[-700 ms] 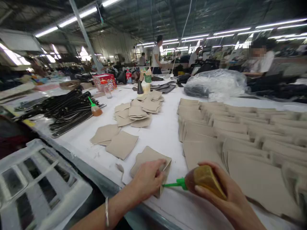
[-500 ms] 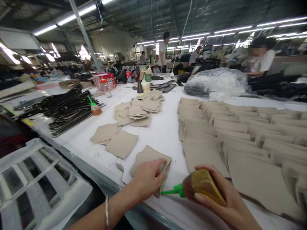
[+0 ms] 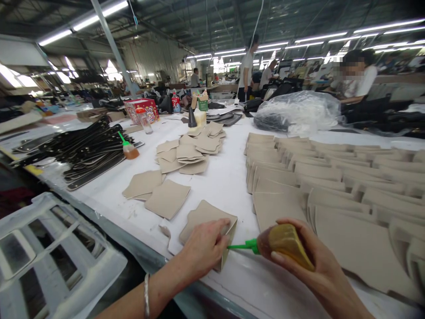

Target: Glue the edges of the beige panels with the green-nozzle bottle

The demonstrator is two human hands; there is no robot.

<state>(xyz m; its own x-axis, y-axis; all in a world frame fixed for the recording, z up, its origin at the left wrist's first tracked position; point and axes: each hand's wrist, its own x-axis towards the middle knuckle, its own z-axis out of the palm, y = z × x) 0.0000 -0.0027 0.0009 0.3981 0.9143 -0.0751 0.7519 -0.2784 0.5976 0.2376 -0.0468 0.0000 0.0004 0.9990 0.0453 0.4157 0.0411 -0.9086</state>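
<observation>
My left hand (image 3: 205,246) is closed on a beige sheet piece (image 3: 206,213) at the table's near edge. Its fingers pinch the right side, where the layers stand slightly apart. In my right hand (image 3: 320,261) lies a squeeze bottle (image 3: 287,246) of amber liquid, tilted on its side. The bottle's green nozzle (image 3: 244,246) points left, its tip at the piece's right edge close to my left fingers. Whether liquid is coming out cannot be made out.
Rows of overlapping beige pieces (image 3: 358,239) cover the table's right side. Loose beige pieces (image 3: 168,199) lie ahead and left. Dark strips (image 3: 89,150) are piled beside a second green-tipped bottle (image 3: 130,151). A pale slatted plastic object (image 3: 66,248) stands left of the table edge.
The nozzle tip has moved up along the piece's right edge, away from the near corner, as my right hand shifted slightly. My left hand keeps its hold.
</observation>
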